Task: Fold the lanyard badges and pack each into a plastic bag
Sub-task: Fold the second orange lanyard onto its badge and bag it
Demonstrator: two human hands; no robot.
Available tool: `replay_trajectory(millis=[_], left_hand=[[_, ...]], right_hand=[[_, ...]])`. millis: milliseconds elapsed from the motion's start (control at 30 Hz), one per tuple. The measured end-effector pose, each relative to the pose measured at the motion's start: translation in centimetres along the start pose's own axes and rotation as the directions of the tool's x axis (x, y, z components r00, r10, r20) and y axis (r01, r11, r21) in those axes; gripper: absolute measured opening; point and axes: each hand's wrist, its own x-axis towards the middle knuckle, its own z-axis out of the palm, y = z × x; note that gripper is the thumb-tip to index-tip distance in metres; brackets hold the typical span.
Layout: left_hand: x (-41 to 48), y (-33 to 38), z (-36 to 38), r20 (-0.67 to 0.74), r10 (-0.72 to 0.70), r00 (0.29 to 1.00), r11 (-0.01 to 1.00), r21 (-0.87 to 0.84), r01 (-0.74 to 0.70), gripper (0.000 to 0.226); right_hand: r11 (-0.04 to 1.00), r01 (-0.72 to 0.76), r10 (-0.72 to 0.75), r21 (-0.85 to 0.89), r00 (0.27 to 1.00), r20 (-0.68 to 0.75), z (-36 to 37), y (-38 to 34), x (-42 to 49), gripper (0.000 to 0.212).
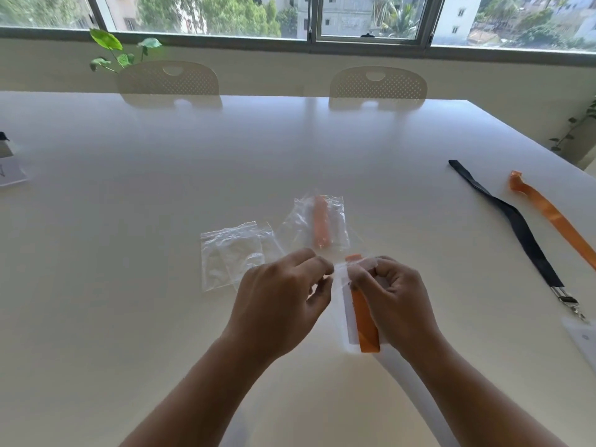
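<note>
Both hands are working at the mouth of the held bag, which is hanging just above the bench near its front edge. The left hand is pinching the bag's top strip between thumb and curled fingertips, and the right hand is pinching the same strip from the other side, fingers bent in tight. Inside the held bag a folded orange lanyard is lying lengthwise against a white badge card (whether the seal is closed cannot be told).

Just beyond the held bag, a packed bag is resting flat with another orange lanyard inside it. To the left of the held bag, empty bags are lying overlapped. Well to the right of the held bag, a black lanyard is stretching along the bench, its metal clip meeting a clear badge holder at the frame's edge, and a loose orange lanyard is lying just beside it, farther right.
</note>
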Motion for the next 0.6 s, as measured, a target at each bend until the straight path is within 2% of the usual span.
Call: replay_trajectory(millis=[100,167,233,333,400,467,600], left_hand=[[0.1,-0.4,-0.4,0.044,0.059,0.997,0.998,0.000,-0.059,0.006],[0.1,-0.3,-0.3,0.074,0.095,0.993,0.995,0.009,-0.096,0.008],[0.0,0.0,-0.2,0.006,0.067,0.998,0.997,0.022,-0.067,0.007],[0.2,0.0,-0.4,-0.188,-0.027,0.982,0.999,0.021,0.032,0.003],[0.3,-0.1,-0.6,-0.244,-0.054,0.968,0.998,0.025,0.062,0.004],[0.3,0.0,-0.8,-0.239,-0.038,0.970,0.997,0.049,0.051,0.003],[0.4,-0.2,-1.3,-0.175,0.073,0.982,0.995,0.084,-0.059,0.011]], right_hand=[[0.998,0.035,-0.036,-0.048,0.999,-0.033,-0.2,-0.3,0.0,0.042],[0.997,0.050,-0.053,-0.060,0.997,-0.048,-0.2,-0.4,0.0,0.035],[0.997,0.026,-0.031,-0.067,0.998,-0.061,-0.2,-0.2,0.1,0.028],[0.991,-0.028,0.017,-0.133,0.996,-0.084,-0.1,0.1,0.3,0.029],[0.984,-0.040,0.026,-0.176,0.997,-0.079,0.1,0.0,0.1,0.027],[0.982,-0.050,0.039,-0.183,0.997,-0.061,0.3,-0.1,0.0,0.026],[0.989,-0.100,0.096,-0.110,0.994,-0.045,0.2,-0.8,-0.1,0.025]])
